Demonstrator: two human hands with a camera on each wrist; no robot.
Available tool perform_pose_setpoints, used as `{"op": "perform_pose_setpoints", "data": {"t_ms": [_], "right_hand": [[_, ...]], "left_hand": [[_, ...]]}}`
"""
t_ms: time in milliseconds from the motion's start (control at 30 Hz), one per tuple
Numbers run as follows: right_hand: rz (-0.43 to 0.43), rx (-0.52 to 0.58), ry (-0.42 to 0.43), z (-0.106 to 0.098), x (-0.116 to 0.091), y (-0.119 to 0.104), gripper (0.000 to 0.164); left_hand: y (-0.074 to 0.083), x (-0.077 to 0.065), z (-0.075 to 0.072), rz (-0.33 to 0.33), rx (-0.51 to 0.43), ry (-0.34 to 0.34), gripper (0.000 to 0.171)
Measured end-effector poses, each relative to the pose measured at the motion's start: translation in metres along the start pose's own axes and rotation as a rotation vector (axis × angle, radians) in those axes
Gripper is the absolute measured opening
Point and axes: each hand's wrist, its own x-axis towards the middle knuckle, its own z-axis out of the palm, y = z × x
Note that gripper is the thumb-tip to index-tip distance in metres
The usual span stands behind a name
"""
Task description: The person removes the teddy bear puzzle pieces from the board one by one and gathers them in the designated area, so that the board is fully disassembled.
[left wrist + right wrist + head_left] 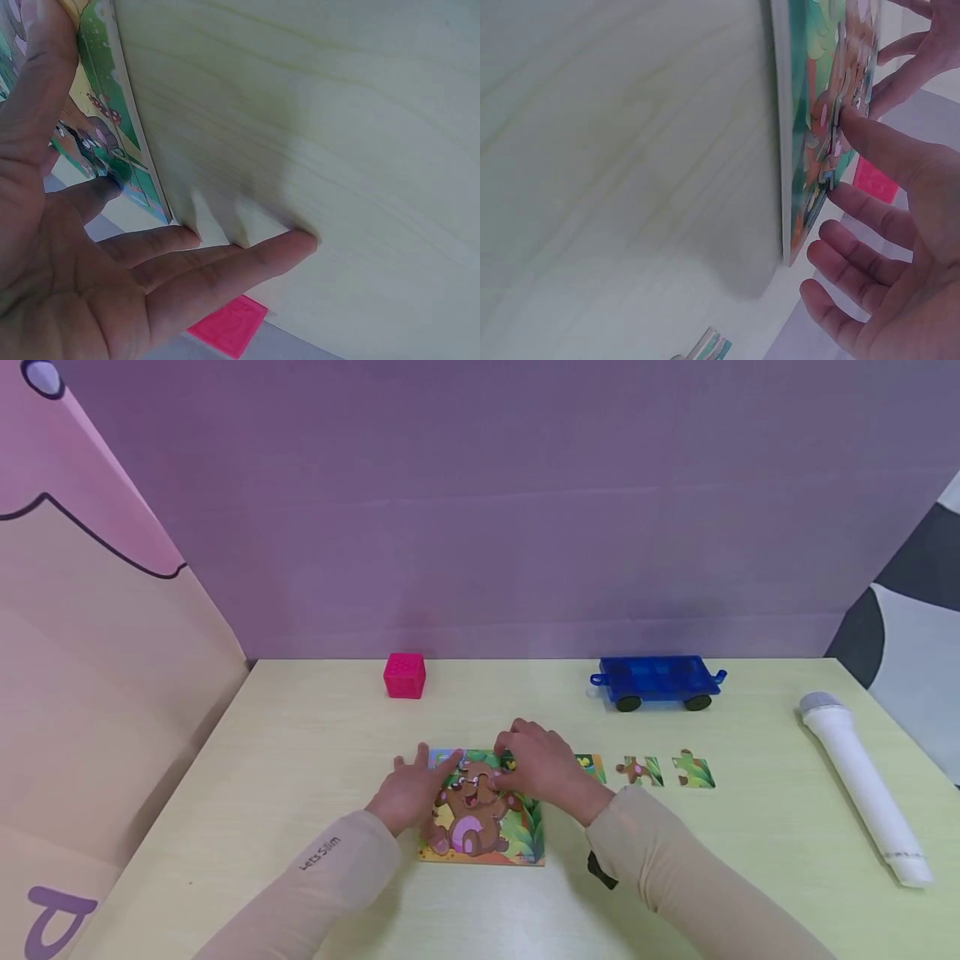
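A bear picture puzzle [480, 827] lies flat on the pale table [300, 760]. My left hand [417, 783] rests on the puzzle's left edge, its fingers spread and straight and the forefinger reaching onto the picture. In the left wrist view, the left hand [112, 247] lies flat with the thumb against the puzzle [112, 127]. My right hand [537, 762] covers the puzzle's top right corner. The right wrist view shows the thumb [870, 139] pressing a piece into the puzzle [814, 112], the other fingers loose and held off the board.
Three loose puzzle pieces [640, 770] lie in a row right of the board. A pink cube [404, 675] and a blue toy cart [656, 681] stand near the back wall. A white microphone [862, 785] lies at the right edge.
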Motion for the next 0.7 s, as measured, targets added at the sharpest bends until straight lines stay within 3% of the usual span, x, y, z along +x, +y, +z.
{"op": "perform_pose_setpoints", "data": {"t_ms": [200, 400, 700], "right_hand": [[-0.013, -0.062, 0.025, -0.001, 0.005, 0.000, 0.038], [-0.079, -0.092, 0.019, -0.004, 0.005, 0.003, 0.041], [-0.176, -0.036, 0.019, -0.003, 0.007, 0.016, 0.041]], "left_hand": [[0.000, 0.000, -0.001, -0.001, 0.001, 0.001, 0.110], [0.000, 0.001, 0.000, 0.009, -0.003, 0.007, 0.108], [0.000, 0.000, 0.000, 0.009, -0.002, 0.008, 0.107]]}}
